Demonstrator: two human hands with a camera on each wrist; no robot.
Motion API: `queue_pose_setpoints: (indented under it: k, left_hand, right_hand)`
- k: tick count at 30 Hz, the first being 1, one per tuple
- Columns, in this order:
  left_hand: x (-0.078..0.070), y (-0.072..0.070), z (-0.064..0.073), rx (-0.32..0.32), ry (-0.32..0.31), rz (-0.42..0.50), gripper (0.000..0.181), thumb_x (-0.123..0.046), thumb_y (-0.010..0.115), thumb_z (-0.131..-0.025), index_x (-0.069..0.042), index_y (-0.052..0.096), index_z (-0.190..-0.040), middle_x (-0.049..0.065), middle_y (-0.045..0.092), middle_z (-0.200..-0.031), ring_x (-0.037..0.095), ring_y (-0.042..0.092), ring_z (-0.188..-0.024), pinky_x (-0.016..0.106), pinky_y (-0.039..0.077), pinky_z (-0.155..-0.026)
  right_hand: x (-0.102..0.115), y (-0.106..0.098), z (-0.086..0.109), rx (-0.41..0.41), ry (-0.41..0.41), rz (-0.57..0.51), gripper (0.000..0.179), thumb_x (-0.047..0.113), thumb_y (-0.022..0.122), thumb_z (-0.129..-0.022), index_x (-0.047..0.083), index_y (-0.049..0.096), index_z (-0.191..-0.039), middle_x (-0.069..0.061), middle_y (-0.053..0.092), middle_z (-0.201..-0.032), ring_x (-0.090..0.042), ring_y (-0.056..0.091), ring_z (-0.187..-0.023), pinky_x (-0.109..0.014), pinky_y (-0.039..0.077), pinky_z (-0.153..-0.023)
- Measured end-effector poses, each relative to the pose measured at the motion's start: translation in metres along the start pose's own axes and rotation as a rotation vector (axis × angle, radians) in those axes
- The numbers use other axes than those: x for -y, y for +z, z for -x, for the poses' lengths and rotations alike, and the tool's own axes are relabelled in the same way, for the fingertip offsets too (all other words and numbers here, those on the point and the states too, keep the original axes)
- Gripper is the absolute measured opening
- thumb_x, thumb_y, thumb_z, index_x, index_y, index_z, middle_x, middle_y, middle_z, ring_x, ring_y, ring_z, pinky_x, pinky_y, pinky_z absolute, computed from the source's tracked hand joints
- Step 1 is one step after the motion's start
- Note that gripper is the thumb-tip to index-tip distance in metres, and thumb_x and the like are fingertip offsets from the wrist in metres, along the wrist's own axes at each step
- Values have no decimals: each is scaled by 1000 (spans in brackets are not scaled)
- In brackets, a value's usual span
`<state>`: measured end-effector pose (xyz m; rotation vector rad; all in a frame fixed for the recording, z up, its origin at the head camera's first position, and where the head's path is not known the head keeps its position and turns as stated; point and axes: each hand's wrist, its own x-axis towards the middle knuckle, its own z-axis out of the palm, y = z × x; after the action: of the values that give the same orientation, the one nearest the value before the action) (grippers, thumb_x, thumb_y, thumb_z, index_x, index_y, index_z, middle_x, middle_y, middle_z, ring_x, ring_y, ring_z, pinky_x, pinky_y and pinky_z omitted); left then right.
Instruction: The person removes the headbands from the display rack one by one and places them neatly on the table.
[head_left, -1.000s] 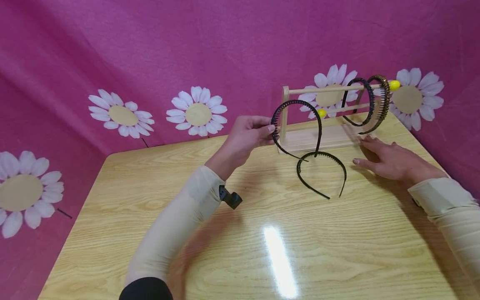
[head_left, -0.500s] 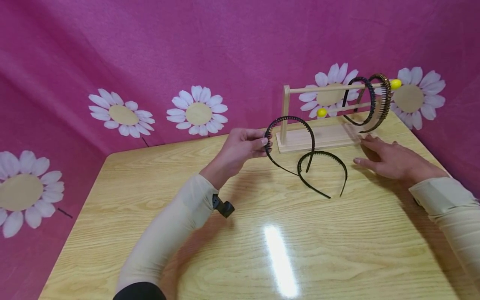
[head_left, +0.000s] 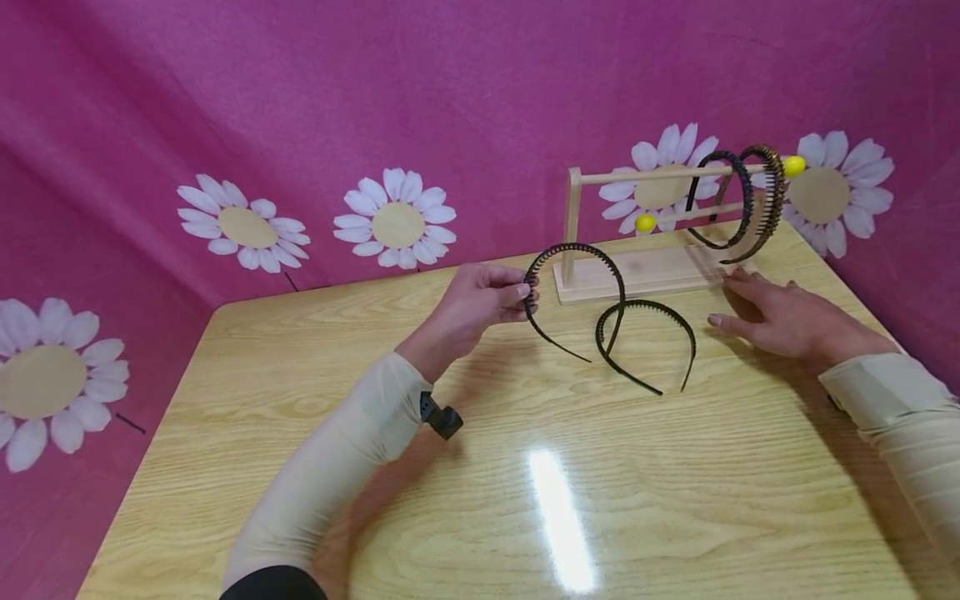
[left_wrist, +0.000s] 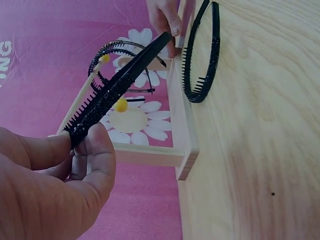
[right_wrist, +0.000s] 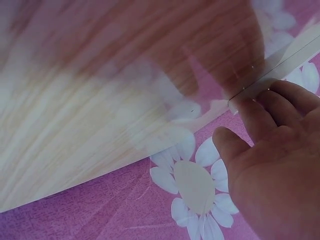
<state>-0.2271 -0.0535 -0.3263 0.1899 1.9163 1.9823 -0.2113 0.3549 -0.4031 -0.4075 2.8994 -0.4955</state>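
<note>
A black headband, toothed along its inner side, was in the person's left hand, pinched at its left side between thumb and fingers. It was held up just in front of the left end of a wooden rack, its two ends pointing down; whether they met the table could not be told. A second headband, also dark and toothed, lay on the table in front of the rack; the two overlapped in the head view but looked apart from the left wrist. The right hand was open and palm down, thumb spread from the fingers, with fingertips at the front right corner of the rack's base. Above it, a dark hoop and a brown hoop hung side by side near the right end of the upper rod, which ended in a yellow knob. Another yellow knob capped the left end of the lower rod. Cream sleeves covered both arms, and a small black camera sat at the left wrist. Behind stood a magenta cloth with white flowers.
</note>
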Motion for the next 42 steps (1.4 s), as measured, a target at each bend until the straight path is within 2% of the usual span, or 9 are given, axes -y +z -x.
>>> queue_pose_setpoints:
  k: [4, 8, 11, 16, 18, 24, 31, 35, 42]
  left_hand:
    - [4, -3, 1, 2, -20, -5, 21, 8, 56, -100, 16, 65, -116, 25, 68, -101, 17, 66, -77, 31, 59, -73]
    - [10, -7, 2, -3, -46, -18, 21, 6, 56, -100, 15, 65, -117, 30, 66, -108, 18, 67, -79, 35, 60, -79]
    - [14, -9, 2, -6, -57, -18, 21, 6, 56, -100, 15, 65, -117, 35, 63, -114, 18, 67, -79, 32, 60, -76]
    - [22, -13, 2, -19, -60, 7, 22, 8, 55, -100, 17, 63, -118, 24, 68, -99, 18, 67, -78, 28, 58, -70]
    - [24, -15, 2, -22, -68, 16, 23, 8, 54, -100, 17, 63, -119, 23, 68, -99, 17, 67, -78, 28, 58, -70]
    - [30, -18, 1, -24, -100, 2, 26, 7, 54, -101, 17, 61, -123, 37, 61, -118, 18, 67, -79, 29, 58, -72]
    - [42, -19, -1, -40, -129, -61, 25, 7, 55, -100, 16, 63, -122, 26, 69, -105, 18, 67, -80, 38, 59, -80]
    - [46, -21, 0, -40, -155, -67, 26, 6, 54, -101, 15, 63, -124, 26, 69, -107, 20, 67, -84, 40, 59, -84]
    - [49, -23, -2, -56, -151, -33, 25, 6, 56, -100, 15, 63, -122, 24, 69, -103, 23, 67, -87, 34, 59, -76]
  right_hand:
    - [0, 0, 0, 3, 1, -4, 86, 55, 54, -100, -2, 25, -157, -32, 18, -159, -58, 29, -137, -74, 14, -109]
    - [-1, 0, -2, 15, 10, 7, 86, 56, 53, -100, -1, 24, -157, -32, 17, -160, -55, 24, -140, -75, 13, -109]
    - [-2, 0, -3, 24, 17, 12, 87, 58, 52, -100, -1, 23, -158, -31, 16, -160, -54, 21, -143, -74, 13, -109]
    - [-2, 0, -3, 31, 23, 6, 87, 58, 52, -100, -1, 22, -158, -31, 15, -160, -54, 20, -143, -74, 12, -110]
    - [-3, 0, -4, 36, 25, 3, 88, 58, 51, -100, -1, 22, -158, -31, 14, -160, -54, 19, -143, -74, 12, -110]
    - [-5, 1, -4, 43, 24, 13, 88, 58, 50, -100, -3, 22, -157, -31, 12, -161, -55, 19, -142, -74, 12, -109]
    - [-5, 1, -3, 36, 24, 9, 88, 57, 51, -101, -4, 21, -157, -32, 13, -160, -55, 20, -142, -74, 12, -109]
    - [-5, 1, -4, 37, 26, 8, 88, 58, 51, -100, -3, 21, -157, -32, 13, -160, -55, 20, -142, -74, 12, -109]
    - [-5, 1, -4, 34, 24, 6, 89, 58, 51, -100, -3, 21, -157, -32, 13, -160, -54, 19, -143, -74, 12, -109]
